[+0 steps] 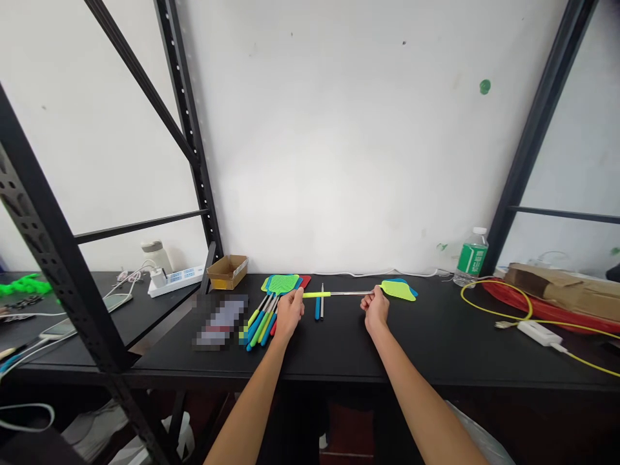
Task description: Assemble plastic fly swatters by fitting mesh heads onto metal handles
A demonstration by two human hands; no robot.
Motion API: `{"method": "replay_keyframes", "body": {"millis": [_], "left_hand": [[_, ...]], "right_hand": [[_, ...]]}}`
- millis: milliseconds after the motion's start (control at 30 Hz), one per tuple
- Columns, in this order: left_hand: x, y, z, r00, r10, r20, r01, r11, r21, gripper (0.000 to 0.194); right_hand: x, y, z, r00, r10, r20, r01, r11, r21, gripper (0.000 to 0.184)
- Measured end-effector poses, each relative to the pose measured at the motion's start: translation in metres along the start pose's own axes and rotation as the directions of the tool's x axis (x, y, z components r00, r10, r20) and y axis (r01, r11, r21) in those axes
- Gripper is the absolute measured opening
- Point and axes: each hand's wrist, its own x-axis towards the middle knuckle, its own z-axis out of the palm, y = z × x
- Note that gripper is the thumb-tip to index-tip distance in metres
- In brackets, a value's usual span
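My left hand [289,311] is closed around the yellow handle [317,295] of a fly swatter. From the handle a thin metal rod [351,294] runs level to my right hand [376,307], whose fingers pinch its far end. A yellow-green swatter head [398,290] shows just beyond those fingers; the joint between rod and head is hidden by them. Behind it a blue swatter head [413,290] peeks out. Below the rod lie a blue handle [318,309] and a slim metal rod [322,303]. Beside my left hand is a pile of coloured fly swatters [264,320].
A small cardboard box [227,272] stands at the back left, near a blurred flat item [221,323]. A water bottle [471,257], a yellow cable [530,303] and flattened cardboard [562,287] are at right. A white power strip [177,281] sits beyond the left black post [62,239].
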Motion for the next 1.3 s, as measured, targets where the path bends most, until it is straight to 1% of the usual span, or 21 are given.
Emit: {"method": "replay_keyframes", "body": {"millis": [100,300,367,467,567,933,1033,1300], "left_hand": [[-0.001,0.001,0.0,1.0,0.011,0.018,-0.012,1.0,0.011,0.046],[0.0,0.003,0.001,0.999,0.001,0.035,0.0,1.0,-0.03,0.037],[-0.001,0.003,0.0,0.999,-0.015,0.042,0.016,0.999,-0.031,0.039],[-0.003,0.002,0.0,0.995,-0.054,0.081,0.056,0.998,-0.018,0.047],[-0.004,0.003,0.0,0.991,-0.075,0.113,0.078,0.997,-0.017,0.049],[-0.003,0.007,-0.002,0.984,-0.106,0.142,0.123,0.986,-0.114,0.029],[-0.003,0.006,-0.003,0.983,-0.119,0.137,0.138,0.981,-0.136,0.027],[-0.004,0.006,-0.003,0.983,-0.138,0.123,0.154,0.979,-0.131,0.043]], "right_hand": [[-0.001,-0.001,0.0,1.0,0.002,0.003,-0.002,1.0,-0.002,0.045],[-0.002,-0.003,0.001,1.0,-0.012,0.011,0.013,1.0,-0.016,0.043],[-0.003,-0.004,0.001,1.0,-0.017,0.01,0.017,1.0,-0.024,0.042],[-0.005,-0.006,0.001,1.0,-0.024,0.011,0.025,0.999,-0.042,0.042],[-0.005,-0.007,0.001,0.999,-0.025,0.022,0.027,0.997,-0.069,0.043],[-0.009,-0.009,0.001,0.998,-0.018,0.064,0.027,0.99,-0.139,0.043],[-0.01,-0.011,0.001,0.996,-0.005,0.089,0.02,0.987,-0.161,0.043],[-0.012,-0.01,0.001,0.99,0.013,0.138,0.014,0.982,-0.189,0.043]]}}
